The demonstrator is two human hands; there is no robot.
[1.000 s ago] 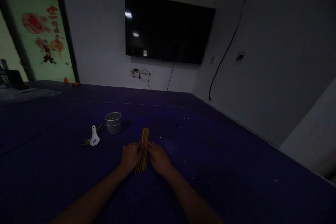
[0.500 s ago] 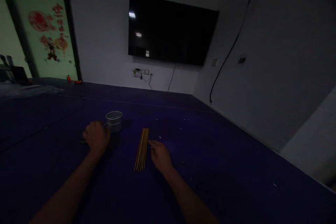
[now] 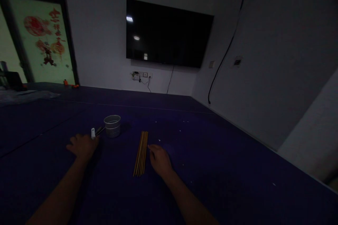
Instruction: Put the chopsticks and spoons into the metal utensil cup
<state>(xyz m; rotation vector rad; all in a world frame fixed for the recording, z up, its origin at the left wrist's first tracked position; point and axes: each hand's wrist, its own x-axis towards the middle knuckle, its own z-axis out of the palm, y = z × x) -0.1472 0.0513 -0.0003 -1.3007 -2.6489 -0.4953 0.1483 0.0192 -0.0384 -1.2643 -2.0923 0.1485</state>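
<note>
- spoon pokes out beyond the left hand, grip hidden: a light pinch should suit.
- chopsticks lie just left of the right hand, grip unclear: gentle pressure should keep them aligned.

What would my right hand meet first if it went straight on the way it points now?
Most likely the thin sticks: the right hand points forward and left toward their side, though whether it touches them is hard to tell.
</note>
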